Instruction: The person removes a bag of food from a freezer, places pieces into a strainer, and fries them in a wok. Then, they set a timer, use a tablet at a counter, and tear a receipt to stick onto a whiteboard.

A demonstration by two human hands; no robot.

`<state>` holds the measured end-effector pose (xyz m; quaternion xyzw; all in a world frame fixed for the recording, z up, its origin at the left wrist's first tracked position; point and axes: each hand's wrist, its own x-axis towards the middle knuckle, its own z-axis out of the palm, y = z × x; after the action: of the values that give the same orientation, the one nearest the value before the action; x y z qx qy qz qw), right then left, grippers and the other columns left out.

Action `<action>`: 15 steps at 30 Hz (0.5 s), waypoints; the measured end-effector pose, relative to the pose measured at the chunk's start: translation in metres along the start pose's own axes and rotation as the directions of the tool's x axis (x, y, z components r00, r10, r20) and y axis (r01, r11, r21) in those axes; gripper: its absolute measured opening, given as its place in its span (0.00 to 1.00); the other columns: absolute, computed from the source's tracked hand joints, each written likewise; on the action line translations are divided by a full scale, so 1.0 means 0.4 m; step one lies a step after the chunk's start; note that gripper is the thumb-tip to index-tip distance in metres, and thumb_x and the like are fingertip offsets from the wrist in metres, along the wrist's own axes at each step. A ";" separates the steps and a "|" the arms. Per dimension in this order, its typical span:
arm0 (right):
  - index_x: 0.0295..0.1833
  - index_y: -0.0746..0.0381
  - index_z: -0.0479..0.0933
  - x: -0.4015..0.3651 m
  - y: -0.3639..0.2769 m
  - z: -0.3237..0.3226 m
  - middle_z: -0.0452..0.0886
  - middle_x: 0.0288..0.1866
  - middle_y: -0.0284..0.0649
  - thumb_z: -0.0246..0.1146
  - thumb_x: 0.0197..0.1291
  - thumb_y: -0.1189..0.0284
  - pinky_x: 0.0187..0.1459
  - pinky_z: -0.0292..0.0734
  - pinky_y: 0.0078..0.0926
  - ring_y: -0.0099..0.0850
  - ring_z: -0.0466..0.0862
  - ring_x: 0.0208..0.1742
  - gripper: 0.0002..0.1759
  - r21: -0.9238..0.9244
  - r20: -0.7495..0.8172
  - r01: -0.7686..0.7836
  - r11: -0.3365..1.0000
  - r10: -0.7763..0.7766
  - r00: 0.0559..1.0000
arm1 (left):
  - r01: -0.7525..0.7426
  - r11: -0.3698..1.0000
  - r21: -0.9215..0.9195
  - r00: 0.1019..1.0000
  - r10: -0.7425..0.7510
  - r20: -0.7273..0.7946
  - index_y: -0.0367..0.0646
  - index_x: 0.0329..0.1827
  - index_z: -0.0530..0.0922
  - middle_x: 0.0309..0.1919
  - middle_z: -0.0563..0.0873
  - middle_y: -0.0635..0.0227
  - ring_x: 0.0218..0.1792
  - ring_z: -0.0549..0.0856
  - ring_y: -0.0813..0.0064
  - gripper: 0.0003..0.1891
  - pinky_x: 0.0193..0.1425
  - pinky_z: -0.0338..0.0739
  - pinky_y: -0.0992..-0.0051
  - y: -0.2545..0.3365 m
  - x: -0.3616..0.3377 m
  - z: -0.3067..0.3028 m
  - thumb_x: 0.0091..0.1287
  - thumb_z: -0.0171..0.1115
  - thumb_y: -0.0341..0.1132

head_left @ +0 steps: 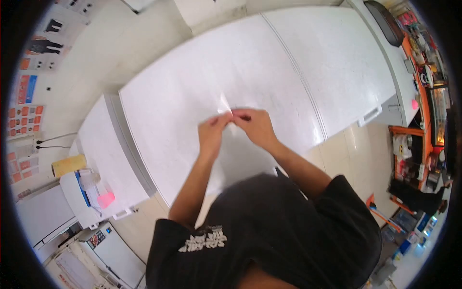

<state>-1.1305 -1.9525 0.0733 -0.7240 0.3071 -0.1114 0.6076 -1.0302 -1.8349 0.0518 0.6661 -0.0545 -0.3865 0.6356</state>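
My left hand [211, 134] and my right hand [256, 126] meet at the fingertips over the white lid of a chest freezer [183, 86]. Both pinch with thumb and fingers, close together. Whatever sits between the fingertips is too small and pale to make out. Just beyond them shows a bright white sliver [224, 102], glossy like film or a glint on the lid. A grey shadow spreads across the lid below my hands, toward my black shirt [284, 231].
On the left, another white freezer [106, 149] carries a yellow roll [69, 165], a blue-edged holder and a pink item [106, 199]. A long dark case [384, 23] lies at the upper right. Crowded orange shelves [409, 130] and a person in dark clothes [416, 196] are on the right.
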 end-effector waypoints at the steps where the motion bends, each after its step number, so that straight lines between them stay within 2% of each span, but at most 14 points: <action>1: 0.47 0.62 0.84 0.004 -0.001 -0.002 0.87 0.38 0.44 0.64 0.62 0.61 0.42 0.78 0.25 0.29 0.86 0.38 0.16 -0.036 0.007 -0.017 0.999 0.017 1.000 | -0.019 0.998 0.055 1.000 0.020 -0.012 0.33 0.40 0.86 0.35 0.88 0.67 0.38 0.83 0.80 0.13 0.47 0.76 0.78 0.006 0.001 -0.001 0.65 0.66 0.37; 3: 0.47 0.59 0.85 0.000 0.010 -0.001 0.87 0.39 0.44 0.62 0.62 0.59 0.39 0.77 0.26 0.29 0.86 0.37 0.17 -0.074 -0.001 -0.024 0.997 0.024 1.000 | -0.100 0.990 0.102 0.994 0.103 -0.029 0.34 0.39 0.87 0.34 0.88 0.68 0.36 0.82 0.81 0.13 0.45 0.75 0.79 -0.006 -0.003 -0.001 0.64 0.67 0.37; 4: 0.47 0.59 0.85 0.009 0.048 0.011 0.87 0.35 0.41 0.62 0.62 0.59 0.40 0.77 0.24 0.25 0.86 0.37 0.16 -0.071 -0.045 0.018 0.997 -0.022 0.999 | -0.069 0.972 0.224 0.996 0.080 -0.040 0.35 0.39 0.87 0.32 0.87 0.70 0.35 0.81 0.82 0.12 0.43 0.75 0.79 -0.003 -0.002 -0.004 0.65 0.67 0.38; 5: 0.47 0.62 0.85 0.008 0.019 -0.003 0.87 0.34 0.41 0.61 0.63 0.61 0.41 0.79 0.24 0.25 0.86 0.37 0.16 -0.039 -0.023 0.000 0.999 -0.001 1.000 | -0.081 0.989 0.122 0.996 0.086 -0.036 0.36 0.38 0.87 0.31 0.87 0.69 0.34 0.80 0.82 0.12 0.40 0.74 0.80 0.022 -0.018 0.012 0.65 0.67 0.38; 6: 0.47 0.64 0.84 0.001 -0.006 -0.012 0.87 0.34 0.41 0.61 0.63 0.63 0.42 0.80 0.23 0.24 0.85 0.38 0.16 -0.006 0.007 -0.037 0.999 0.037 0.999 | -0.076 0.988 0.137 0.996 0.080 -0.027 0.35 0.37 0.87 0.31 0.87 0.70 0.34 0.80 0.83 0.12 0.42 0.73 0.80 0.032 -0.024 0.009 0.64 0.68 0.37; 9: 0.46 0.71 0.83 0.013 -0.001 -0.001 0.86 0.35 0.43 0.60 0.63 0.68 0.43 0.83 0.22 0.26 0.86 0.38 0.16 0.331 0.038 -0.176 0.927 0.173 0.984 | -0.088 0.979 0.186 0.996 0.084 0.028 0.35 0.35 0.87 0.29 0.86 0.72 0.33 0.78 0.84 0.11 0.43 0.71 0.80 0.049 -0.025 0.000 0.64 0.68 0.37; 11: 0.46 0.73 0.82 0.018 0.003 0.001 0.85 0.36 0.44 0.60 0.63 0.70 0.43 0.84 0.22 0.27 0.86 0.37 0.16 0.344 0.047 -0.166 0.924 0.159 0.986 | -0.085 0.972 0.220 0.995 0.073 0.061 0.36 0.34 0.87 0.29 0.86 0.72 0.33 0.78 0.84 0.11 0.42 0.71 0.80 0.070 -0.026 0.002 0.65 0.67 0.37; 15: 0.46 0.74 0.81 0.011 -0.004 0.008 0.85 0.36 0.45 0.60 0.63 0.71 0.42 0.85 0.22 0.27 0.86 0.36 0.16 0.347 0.022 -0.156 0.925 0.158 0.987 | -0.035 0.990 0.133 0.995 0.023 0.097 0.35 0.34 0.85 0.30 0.86 0.70 0.35 0.80 0.83 0.12 0.44 0.73 0.80 0.061 -0.016 -0.015 0.66 0.66 0.37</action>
<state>-1.1249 -1.9525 0.0730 -0.5780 0.3415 -0.1173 0.7318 -1.0210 -1.8309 0.0756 0.6874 -0.1205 -0.4040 0.5914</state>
